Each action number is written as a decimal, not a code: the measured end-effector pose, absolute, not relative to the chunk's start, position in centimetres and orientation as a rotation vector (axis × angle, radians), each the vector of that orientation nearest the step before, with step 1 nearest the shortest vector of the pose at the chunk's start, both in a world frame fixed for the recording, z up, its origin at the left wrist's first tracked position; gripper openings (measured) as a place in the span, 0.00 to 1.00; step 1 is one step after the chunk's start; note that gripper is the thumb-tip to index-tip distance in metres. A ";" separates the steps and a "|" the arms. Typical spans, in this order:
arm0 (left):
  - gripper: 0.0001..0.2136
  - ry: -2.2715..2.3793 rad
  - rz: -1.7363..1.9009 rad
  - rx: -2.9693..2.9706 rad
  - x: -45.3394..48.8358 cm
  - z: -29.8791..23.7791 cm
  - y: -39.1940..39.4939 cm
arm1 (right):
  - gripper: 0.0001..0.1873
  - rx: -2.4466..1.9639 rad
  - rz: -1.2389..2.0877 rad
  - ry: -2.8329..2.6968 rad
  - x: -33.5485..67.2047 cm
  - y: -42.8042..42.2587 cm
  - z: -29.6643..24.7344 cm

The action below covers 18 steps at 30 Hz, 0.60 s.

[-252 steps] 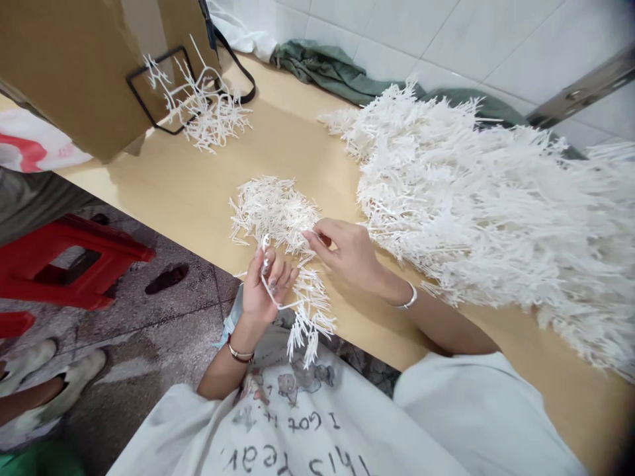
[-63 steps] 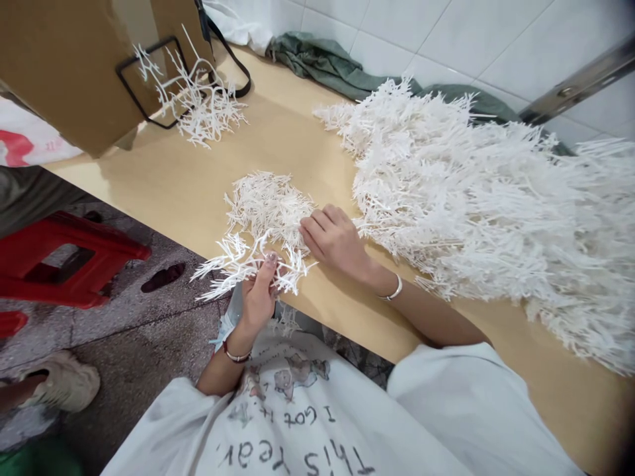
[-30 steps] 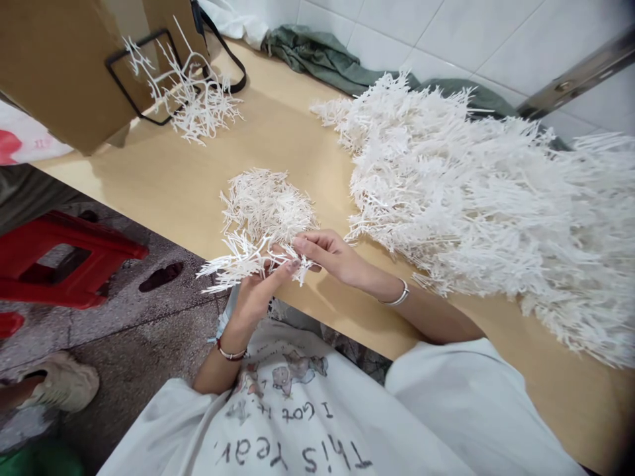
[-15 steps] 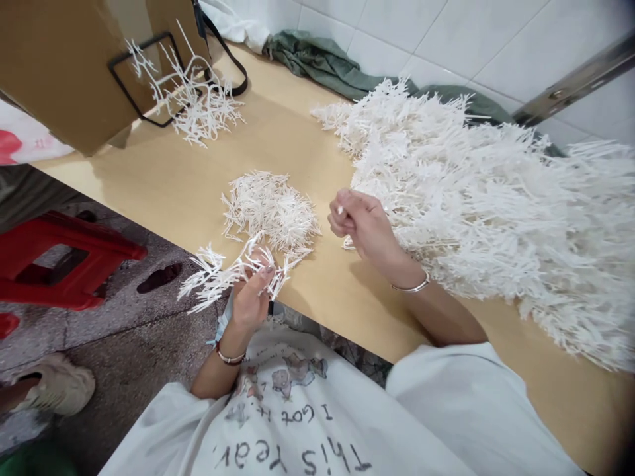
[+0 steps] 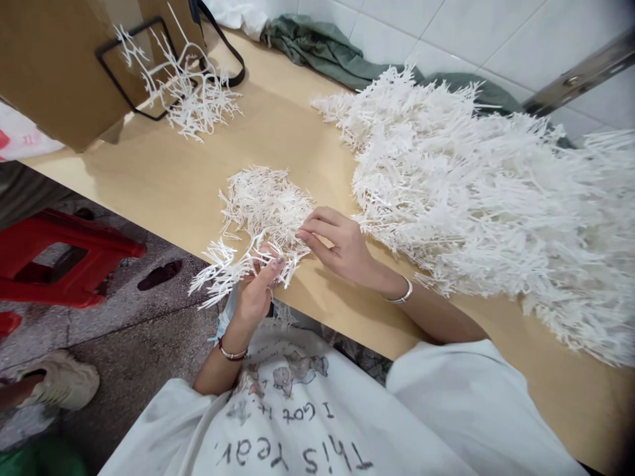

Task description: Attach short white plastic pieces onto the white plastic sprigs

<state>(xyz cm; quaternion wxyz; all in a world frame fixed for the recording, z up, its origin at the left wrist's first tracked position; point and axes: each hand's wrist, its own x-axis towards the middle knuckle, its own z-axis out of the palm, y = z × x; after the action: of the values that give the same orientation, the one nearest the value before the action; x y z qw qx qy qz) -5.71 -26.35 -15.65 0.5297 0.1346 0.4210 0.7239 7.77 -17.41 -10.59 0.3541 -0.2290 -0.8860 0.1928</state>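
My left hand point(image 5: 258, 291) is closed round a white plastic branch with many thin sprigs point(image 5: 223, 268), held at the table's near edge. My right hand point(image 5: 335, 244) reaches to the branch's right end, fingers pinched together on its sprigs. Just beyond both hands lies a small heap of loose white plastic pieces point(image 5: 265, 201) on the tan table point(image 5: 163, 185). A very large pile of white sprigged branches point(image 5: 486, 192) spreads over the table's right half, touching my right wrist area.
A brown cardboard box point(image 5: 54, 66) stands at the far left with bare white stems point(image 5: 191, 99) and a black strap beside it. Green cloth point(image 5: 322, 49) lies against the tiled wall. A red stool point(image 5: 59, 258) and another person's shoe point(image 5: 59, 383) are on the floor.
Half a second ago my right hand was raised near the large pile; it has come back down to the branch in my left hand. The branch has shifted slightly right.
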 end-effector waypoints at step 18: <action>0.08 0.839 1.604 0.202 -7.2 -14.5 -26.0 | 0.12 -0.536 0.396 -2.308 9.3 -15.9 -8.3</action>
<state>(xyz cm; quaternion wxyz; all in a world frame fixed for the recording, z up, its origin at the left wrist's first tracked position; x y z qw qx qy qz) -7.24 -26.04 -14.55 0.6132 0.0874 0.3640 0.6956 9.35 -15.89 -8.33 0.3614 -0.2080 -0.8959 0.1536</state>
